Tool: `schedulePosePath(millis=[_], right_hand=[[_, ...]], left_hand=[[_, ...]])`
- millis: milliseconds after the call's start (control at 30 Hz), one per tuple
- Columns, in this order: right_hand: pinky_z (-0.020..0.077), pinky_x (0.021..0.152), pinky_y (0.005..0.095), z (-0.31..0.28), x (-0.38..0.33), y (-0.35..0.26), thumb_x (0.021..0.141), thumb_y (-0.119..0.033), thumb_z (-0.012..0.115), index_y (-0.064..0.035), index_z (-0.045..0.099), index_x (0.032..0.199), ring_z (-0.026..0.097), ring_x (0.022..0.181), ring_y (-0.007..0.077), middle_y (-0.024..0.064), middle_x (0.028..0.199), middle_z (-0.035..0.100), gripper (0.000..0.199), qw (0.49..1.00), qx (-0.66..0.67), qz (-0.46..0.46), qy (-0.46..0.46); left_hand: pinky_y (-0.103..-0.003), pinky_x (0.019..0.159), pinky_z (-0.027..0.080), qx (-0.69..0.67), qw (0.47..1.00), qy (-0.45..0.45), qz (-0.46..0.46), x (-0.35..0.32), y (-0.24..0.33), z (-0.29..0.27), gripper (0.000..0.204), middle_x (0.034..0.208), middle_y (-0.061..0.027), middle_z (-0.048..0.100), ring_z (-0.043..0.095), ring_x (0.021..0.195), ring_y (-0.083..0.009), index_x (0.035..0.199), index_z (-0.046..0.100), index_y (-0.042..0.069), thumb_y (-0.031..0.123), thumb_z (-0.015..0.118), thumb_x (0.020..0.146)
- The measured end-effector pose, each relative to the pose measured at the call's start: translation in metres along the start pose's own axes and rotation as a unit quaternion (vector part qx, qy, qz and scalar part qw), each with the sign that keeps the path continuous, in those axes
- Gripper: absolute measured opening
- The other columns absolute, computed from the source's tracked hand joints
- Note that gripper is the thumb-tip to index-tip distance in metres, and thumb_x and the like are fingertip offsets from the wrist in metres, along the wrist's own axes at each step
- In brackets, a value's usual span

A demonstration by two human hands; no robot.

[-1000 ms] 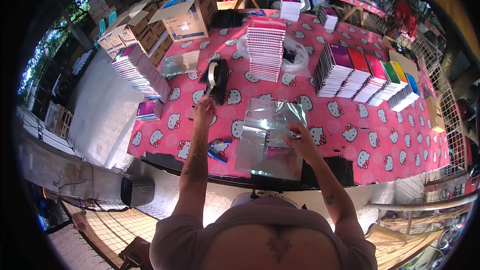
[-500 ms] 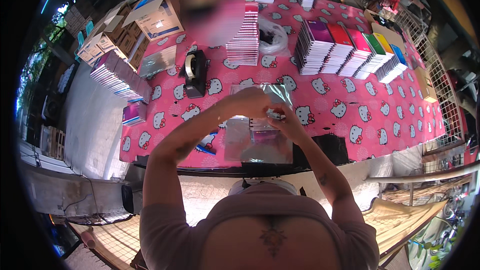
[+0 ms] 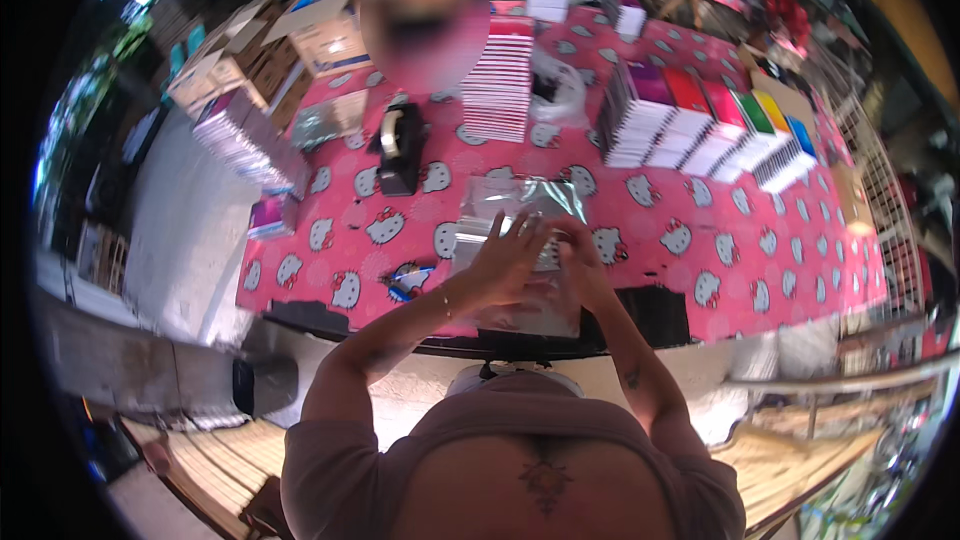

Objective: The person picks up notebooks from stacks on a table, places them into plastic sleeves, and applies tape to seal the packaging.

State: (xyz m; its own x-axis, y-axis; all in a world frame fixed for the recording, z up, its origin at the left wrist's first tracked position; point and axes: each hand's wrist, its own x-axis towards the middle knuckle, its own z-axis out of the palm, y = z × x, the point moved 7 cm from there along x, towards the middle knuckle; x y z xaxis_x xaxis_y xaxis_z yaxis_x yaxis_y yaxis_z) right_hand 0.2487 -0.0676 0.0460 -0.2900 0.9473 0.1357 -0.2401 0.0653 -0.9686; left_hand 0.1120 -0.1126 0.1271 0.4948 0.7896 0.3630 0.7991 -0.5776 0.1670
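Observation:
Clear plastic sleeves or sheets [image 3: 545, 318] lie at the table's near edge in front of me, with bright glare on their far part. My left hand [image 3: 508, 262] rests flat on the plastic, fingers spread, holding nothing. Close beside it, my right hand [image 3: 582, 258] is at the right edge of the plastic; its fingers are blurred and partly hidden, so their grip does not show. Blue-handled scissors [image 3: 408, 287] lie left of the plastic. Beyond them stands a black tape dispenser [image 3: 400, 155] with a roll of tape.
Notebook stacks in several colours [image 3: 690, 120] stand at the right, and a tall red-edged stack [image 3: 498, 80] at the back middle. Purple notebooks [image 3: 245, 140] line the left edge near cardboard boxes [image 3: 325, 35]. A white plastic bag [image 3: 558, 90] sits behind. Pink patterned cloth [image 3: 640, 240] covers the table.
My left hand has come down toward me and flattened out with spread fingers on the plastic. Earlier both hands were together at the far part of the plastic. The scissors show more fully.

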Motion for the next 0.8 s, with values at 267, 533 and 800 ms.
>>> schedulePosePath(millis=[267,533,800], right_hand=[[0.0382,0.109,0.0385,0.036,0.003,0.024,0.087,-0.033,0.077,-0.0057,0.030,0.154,0.046,0.134,0.0243,0.0160,0.148,0.042,0.086,0.970,-0.117,0.088,-0.192],[0.0456,0.095,0.0293,0.039,0.017,-0.007,0.099,-0.034,0.062,-0.0058,0.042,0.148,0.058,0.116,0.0178,0.0090,0.132,0.057,0.059,0.978,-0.177,0.019,-0.110],[0.0480,0.089,0.0291,-0.033,-0.020,0.025,0.098,-0.022,0.064,-0.0021,0.057,0.131,0.060,0.104,0.0132,0.0057,0.114,0.064,0.039,0.977,-0.172,0.116,0.055]], left_hand=[[-0.040,0.103,0.046,-0.482,0.806,0.091,-0.331,-0.103,-0.050,0.033,0.094,0.131,-0.0195,0.059,0.057,0.123,-0.0298,0.146,0.039,-0.001,0.034,0.087,0.074],[-0.033,0.056,0.054,-0.334,0.471,0.586,-0.568,-0.320,-0.290,-0.109,0.070,0.088,-0.0104,0.067,0.066,0.072,-0.0161,0.115,0.051,-0.004,0.040,0.088,0.075],[-0.038,0.053,0.051,-0.215,0.437,0.586,-0.647,-0.416,-0.454,-0.145,0.040,0.072,-0.0041,0.062,0.060,0.058,-0.0166,0.088,0.068,0.007,0.044,0.081,0.078]])
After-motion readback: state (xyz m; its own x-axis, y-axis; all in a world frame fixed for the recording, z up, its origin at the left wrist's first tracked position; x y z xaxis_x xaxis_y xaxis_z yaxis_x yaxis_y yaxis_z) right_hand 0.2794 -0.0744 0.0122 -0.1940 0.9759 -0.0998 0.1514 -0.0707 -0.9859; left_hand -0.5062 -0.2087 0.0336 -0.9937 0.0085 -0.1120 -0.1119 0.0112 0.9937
